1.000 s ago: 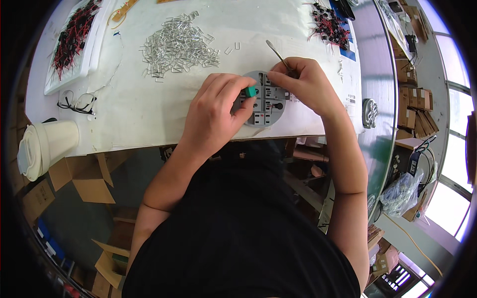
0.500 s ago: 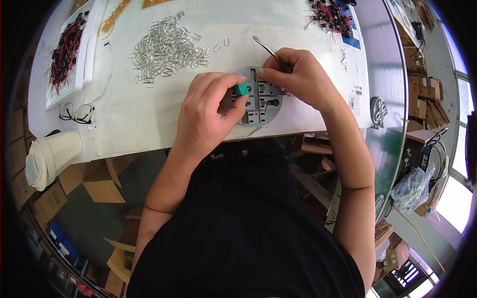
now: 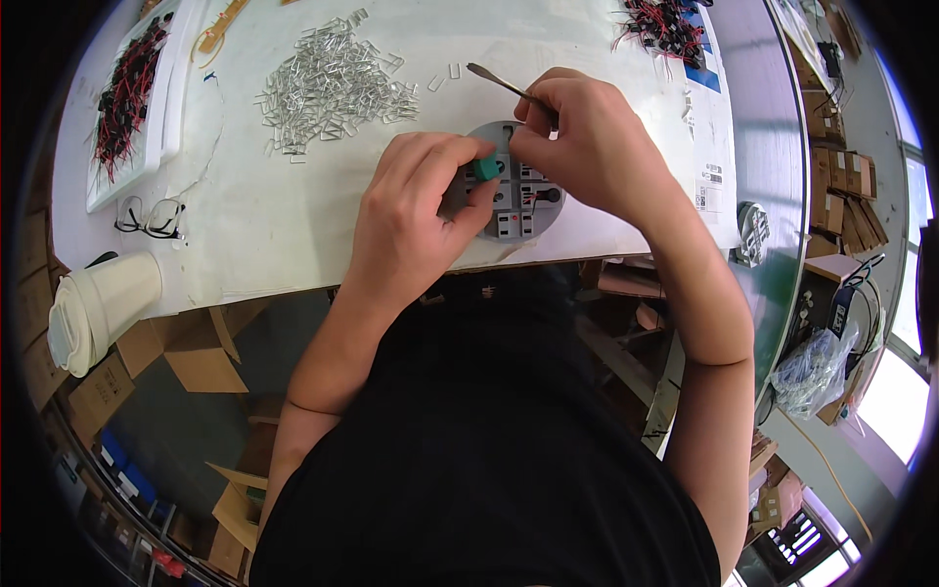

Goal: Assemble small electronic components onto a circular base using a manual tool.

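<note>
A round grey plastic housing (image 3: 545, 221) with slots, small metal parts and a black round component lies near the table's front edge. My left hand (image 3: 411, 201) reaches over its left side, thumb and fingers closed on a small green block (image 3: 486, 168) at the housing. My right hand (image 3: 587, 132) is closed around a slim metal tool (image 3: 507, 84) with a flattened tip, which points up and left, away from the housing. The fingertips of my right hand are at the housing's upper part and hide some of it. I cannot tell whether they grip anything else there.
Loose U-shaped metal wire pieces (image 3: 337, 88) lie piled at left. A white tray (image 3: 174, 117) of red-and-black wired parts, glasses (image 3: 152, 217) and a cream lidded cup (image 3: 112, 298) are further left. More wired parts (image 3: 665, 34) lie far right; another grey housing (image 3: 752, 235) sits at right.
The metal tool's tip has swung left and lower in my right hand, and that hand has curled further over the housing. My left hand still holds the green block. The whole view has shifted slightly.
</note>
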`<state>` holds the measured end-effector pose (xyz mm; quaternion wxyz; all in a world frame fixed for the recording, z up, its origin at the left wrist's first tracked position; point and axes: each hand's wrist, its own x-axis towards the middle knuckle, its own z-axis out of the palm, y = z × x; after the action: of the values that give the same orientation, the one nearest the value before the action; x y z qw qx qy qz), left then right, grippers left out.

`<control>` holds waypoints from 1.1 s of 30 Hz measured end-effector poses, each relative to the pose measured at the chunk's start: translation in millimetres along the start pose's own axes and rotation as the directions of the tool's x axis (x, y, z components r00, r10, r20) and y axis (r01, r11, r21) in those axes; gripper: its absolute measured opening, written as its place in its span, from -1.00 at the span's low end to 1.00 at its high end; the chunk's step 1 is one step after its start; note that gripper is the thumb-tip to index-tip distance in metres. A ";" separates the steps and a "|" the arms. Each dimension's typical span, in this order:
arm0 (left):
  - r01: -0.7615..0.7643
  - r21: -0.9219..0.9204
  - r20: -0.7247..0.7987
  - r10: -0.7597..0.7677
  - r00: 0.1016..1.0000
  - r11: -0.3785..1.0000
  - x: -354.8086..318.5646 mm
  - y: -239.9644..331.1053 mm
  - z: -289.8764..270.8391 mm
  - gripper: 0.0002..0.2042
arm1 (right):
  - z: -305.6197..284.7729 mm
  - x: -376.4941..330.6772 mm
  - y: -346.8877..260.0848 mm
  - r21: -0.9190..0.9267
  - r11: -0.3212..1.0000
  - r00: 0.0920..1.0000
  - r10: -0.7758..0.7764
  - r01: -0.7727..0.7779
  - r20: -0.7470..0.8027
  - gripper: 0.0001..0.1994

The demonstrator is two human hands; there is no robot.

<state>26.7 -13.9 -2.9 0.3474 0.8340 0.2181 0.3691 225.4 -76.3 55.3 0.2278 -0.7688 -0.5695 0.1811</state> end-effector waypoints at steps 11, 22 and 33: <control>-0.022 -0.023 0.004 0.022 1.000 1.000 -1.2 -3.3 -1.7 -0.69 | -21.1 8.7 7.6 0.153 0.960 0.949 0.192 -0.235 0.252 -0.73; -0.026 0.041 -0.014 0.027 1.000 0.999 -3.1 -4.1 -4.4 -0.70 | -31.9 10.2 0.5 0.115 0.993 0.955 -0.031 -0.004 0.294 -0.56; 0.106 -0.021 -0.019 -0.107 0.994 0.994 -1.4 9.8 -13.3 -0.71 | -0.6 -58.2 9.5 0.311 0.949 0.999 -0.053 0.053 -0.008 0.02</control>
<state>16.7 -15.7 10.2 0.3728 0.8139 0.2618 0.3605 216.7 -134.5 51.6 0.3507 -0.7077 -0.5544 0.2624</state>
